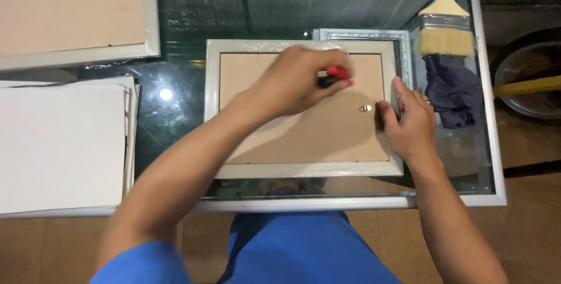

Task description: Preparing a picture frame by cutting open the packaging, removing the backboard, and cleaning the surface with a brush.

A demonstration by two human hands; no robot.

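Note:
A picture frame (304,170) lies face down on the glass table, its brown backing board (327,132) facing up inside a pale wrapped border. My left hand (298,82) is closed around a small tool with a red handle (338,73), held over the upper middle of the backing board. My right hand (409,120) rests flat on the frame's right edge, fingers spread, next to a small metal hanger clip (365,108) on the board.
A second silver frame (403,41) sits under the top right corner. A wide paintbrush (447,24) and a dark cloth (453,88) lie to the right. Another face-down frame (76,15) and white boards (58,149) are on the left. Table edge (304,204) is close to me.

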